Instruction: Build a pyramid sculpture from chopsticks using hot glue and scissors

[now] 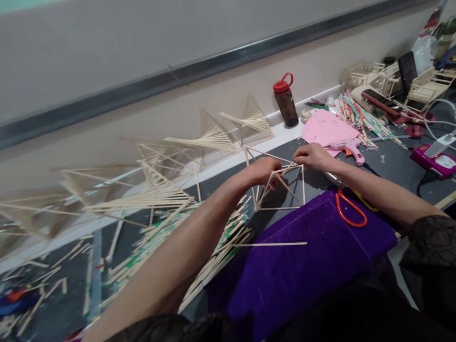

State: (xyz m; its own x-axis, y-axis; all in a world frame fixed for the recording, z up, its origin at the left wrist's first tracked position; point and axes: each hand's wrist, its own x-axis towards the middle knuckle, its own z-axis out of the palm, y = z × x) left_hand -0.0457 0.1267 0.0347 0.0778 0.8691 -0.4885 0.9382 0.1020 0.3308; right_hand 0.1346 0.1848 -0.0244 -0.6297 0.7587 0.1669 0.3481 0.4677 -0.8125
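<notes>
A frame of thin wooden sticks (280, 208) stands on the dark table, part of a longer stick structure. My left hand (266, 170) is closed around the upper left of this frame; its fingertips are partly hidden behind the sticks. At the upper right corner, my right hand (310, 156) pinches a stick between thumb and fingers. Both hands are close together, with crossing sticks between them. Twisted fans of sticks (142, 202) run off to the left along the wall. Below my left forearm lies a pile of loose wooden sticks (228, 237), some in green-and-white wrappers.
Purple cloth (306, 280) covers the near edge, with red-handled scissors (351, 211) on it. A pink glue gun (351, 149) rests by a pink sheet (326, 124). Behind stands a dark bottle (287, 107) with a red lid. A phone (381, 101) and small stick models (427, 88) lie far right.
</notes>
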